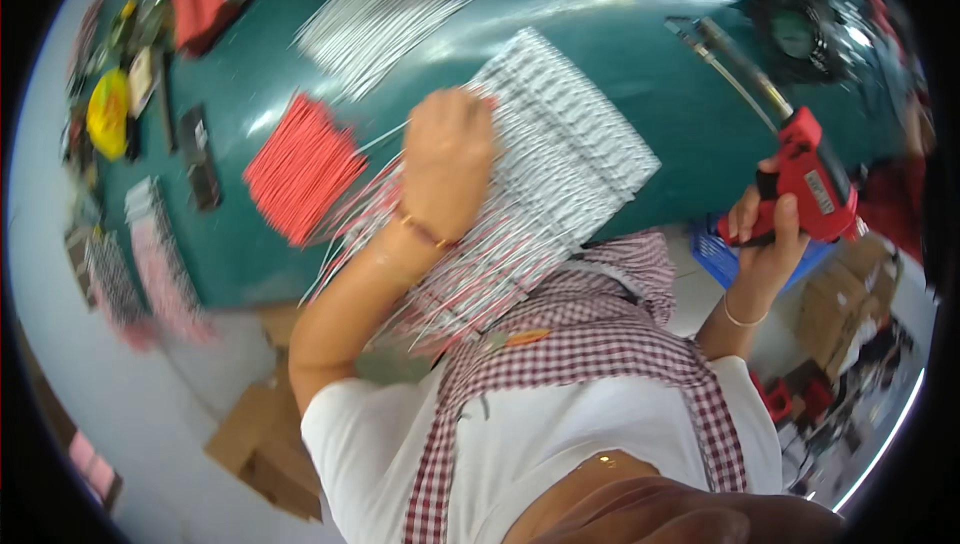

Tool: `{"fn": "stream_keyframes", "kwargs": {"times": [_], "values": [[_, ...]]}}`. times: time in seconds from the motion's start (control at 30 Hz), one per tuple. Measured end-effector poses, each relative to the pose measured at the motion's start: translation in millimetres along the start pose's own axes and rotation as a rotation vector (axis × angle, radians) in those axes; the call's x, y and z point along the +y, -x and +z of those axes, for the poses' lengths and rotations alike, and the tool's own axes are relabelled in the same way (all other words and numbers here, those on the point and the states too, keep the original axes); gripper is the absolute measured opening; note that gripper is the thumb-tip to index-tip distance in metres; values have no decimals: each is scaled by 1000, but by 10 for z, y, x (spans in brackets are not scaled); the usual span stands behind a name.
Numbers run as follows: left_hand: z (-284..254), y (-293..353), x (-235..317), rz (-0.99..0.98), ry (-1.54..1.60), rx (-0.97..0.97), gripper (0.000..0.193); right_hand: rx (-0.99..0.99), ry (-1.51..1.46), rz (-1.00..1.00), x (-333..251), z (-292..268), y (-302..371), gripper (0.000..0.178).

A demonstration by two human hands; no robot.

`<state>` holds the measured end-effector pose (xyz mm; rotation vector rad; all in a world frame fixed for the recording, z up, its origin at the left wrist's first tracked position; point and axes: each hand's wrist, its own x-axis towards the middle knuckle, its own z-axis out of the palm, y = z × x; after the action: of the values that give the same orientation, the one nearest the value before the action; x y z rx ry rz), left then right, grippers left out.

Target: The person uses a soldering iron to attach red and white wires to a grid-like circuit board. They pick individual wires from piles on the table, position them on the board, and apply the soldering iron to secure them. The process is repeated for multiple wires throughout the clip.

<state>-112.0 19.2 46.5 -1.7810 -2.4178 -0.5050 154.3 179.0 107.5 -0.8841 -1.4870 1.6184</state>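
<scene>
On a green table [690,159], a left hand [450,154] curls over the left side of a mat of wires [575,134]; whether its fingers pinch anything, I cannot tell. The right hand [765,229] grips a red gun-shaped tool [822,194]. A red wire pile [305,172] lies left of the mat.

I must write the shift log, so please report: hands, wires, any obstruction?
Right hand gripping red tool. Left hand at white wire bundle, grip unclear. Left forearm partly hiding loose wires.
</scene>
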Motion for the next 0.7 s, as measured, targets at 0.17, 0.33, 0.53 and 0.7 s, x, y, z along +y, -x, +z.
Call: {"fn": "stream_keyframes", "kwargs": {"times": [0.17,0.33,0.53,0.7], "values": [[-29,-7,36,-2,-1,-26,18,346,-19,-287,-453,-765,-508,37],[-101,28,37,-22,-19,-18,22,680,326,-74,-257,-1444,-1202,30],[-783,727,-377,-334,-157,2,18,592,144,-205,-278,-1273,-1055,29],[-1012,807,-465,-420,-228,157,18,411,-155,-297,-352,-805,-527,33]]}}
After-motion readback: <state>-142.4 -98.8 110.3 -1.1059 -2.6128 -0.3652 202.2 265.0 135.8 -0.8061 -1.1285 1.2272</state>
